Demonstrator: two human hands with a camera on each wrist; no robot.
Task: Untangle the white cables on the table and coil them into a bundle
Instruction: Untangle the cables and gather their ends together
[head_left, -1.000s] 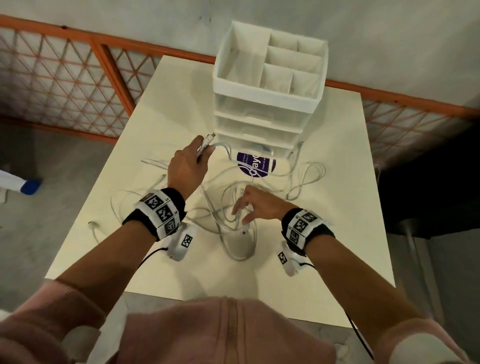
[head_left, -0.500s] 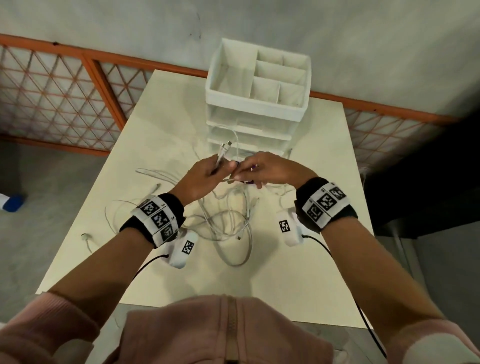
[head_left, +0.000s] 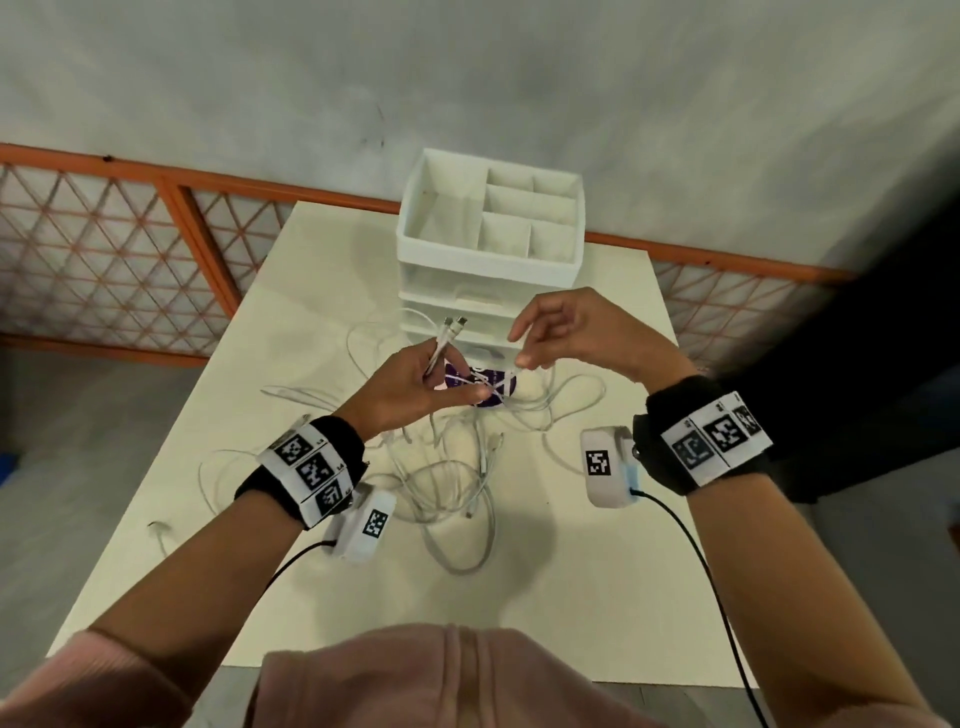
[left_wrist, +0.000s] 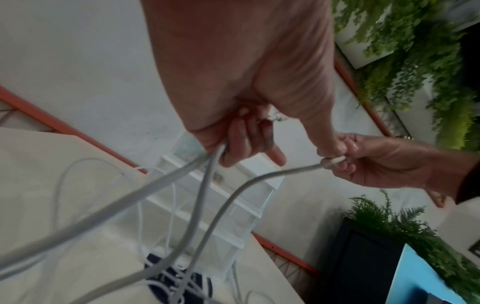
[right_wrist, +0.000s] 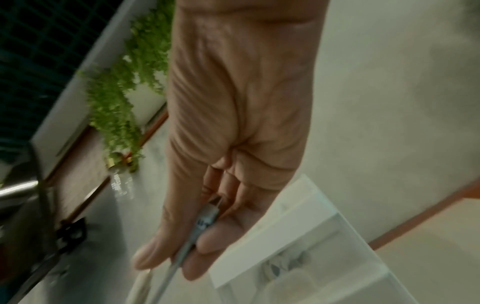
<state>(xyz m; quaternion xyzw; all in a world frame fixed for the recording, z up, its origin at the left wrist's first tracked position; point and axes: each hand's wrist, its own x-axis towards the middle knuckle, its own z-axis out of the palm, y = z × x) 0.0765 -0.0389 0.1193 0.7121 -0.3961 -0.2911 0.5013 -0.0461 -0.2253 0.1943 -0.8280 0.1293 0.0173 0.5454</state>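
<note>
A tangle of white cables (head_left: 452, 483) lies on the cream table (head_left: 571, 597), loops spreading left and right. My left hand (head_left: 441, 379) is raised above it and grips two cable ends, whose metal connectors (head_left: 453, 327) stick up past the fingers. In the left wrist view these cables (left_wrist: 182, 185) run down from the fist to the table. My right hand (head_left: 524, 348), just to the right, pinches another cable end (left_wrist: 335, 159) between thumb and fingers. The right wrist view shows its connector (right_wrist: 207, 214) lying against the fingers.
A white drawer organiser (head_left: 488, 244) with open top compartments stands at the back of the table, right behind the hands. A purple round label (head_left: 491, 384) lies under the cables. An orange lattice railing (head_left: 130, 260) runs behind the table.
My right hand came up from the tangle, met the left hand, then moved off to the right pinching a cable end. The left hand now holds two connector ends instead of one.
</note>
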